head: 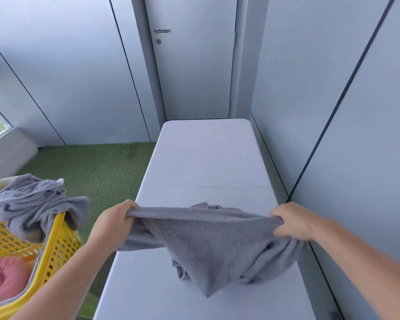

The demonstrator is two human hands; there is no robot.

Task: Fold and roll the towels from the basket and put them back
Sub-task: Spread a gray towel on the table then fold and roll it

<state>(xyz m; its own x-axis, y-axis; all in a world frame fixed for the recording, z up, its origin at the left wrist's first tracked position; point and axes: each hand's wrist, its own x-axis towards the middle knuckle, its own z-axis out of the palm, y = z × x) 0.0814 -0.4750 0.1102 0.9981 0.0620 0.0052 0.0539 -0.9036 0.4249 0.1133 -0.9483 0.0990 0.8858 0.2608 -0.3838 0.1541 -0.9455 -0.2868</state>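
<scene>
Two hands hold one grey towel [208, 241] stretched above the near end of the white surface [206, 158]. The left hand [114, 224] has its fingers curled round the towel's upper left edge. The right hand [291, 221] is clamped the same way on the upper right edge. They are well apart, so the top hem runs nearly taut between them. Below the hem the cloth sags in a bunched, uneven drape; whether its lowest corner touches the surface I cannot tell.

The step in hand looks like spreading the towel flat before the first fold. To do it well, I judge the grips should sit at the true corners. A light shake would free the twisted lower part. The far edge should go down first, with the rest drawn toward the body so no creases are trapped.

Counted: one towel in the hands, one heaped grey towel [35, 204] over the rim of the one yellow basket [56, 245] at the left, and one pink towel [2, 280] inside it, blurred. Anything beneath is hidden.
</scene>
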